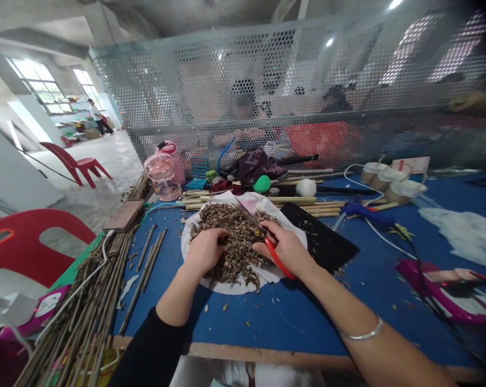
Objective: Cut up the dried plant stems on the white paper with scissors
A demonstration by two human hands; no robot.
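A heap of brown dried plant bits [226, 263] lies on a round white cloth [243, 287] on the blue table. At the heap's left side is my left hand [204, 250], fingers curled and their tips at the bits; whatever they hold is too small to make out. My right hand [289, 247] grips scissors [281, 260] by their red handles over the right part of the heap. Their dark blades point up and to the left across the bits. A black sheet [327, 242] lies partly beneath the cloth's right side.
Bundled thin sticks [93, 290] run along the table's left edge, with a phone [124, 215] on top. Behind the cloth lie pale rods [319, 208], a green ball [262, 184] and a pink-lidded jug [164, 177]. A blue glue gun [365, 210] and paper cups [404, 188] stand right. A perforated screen [210, 70] closes the back.
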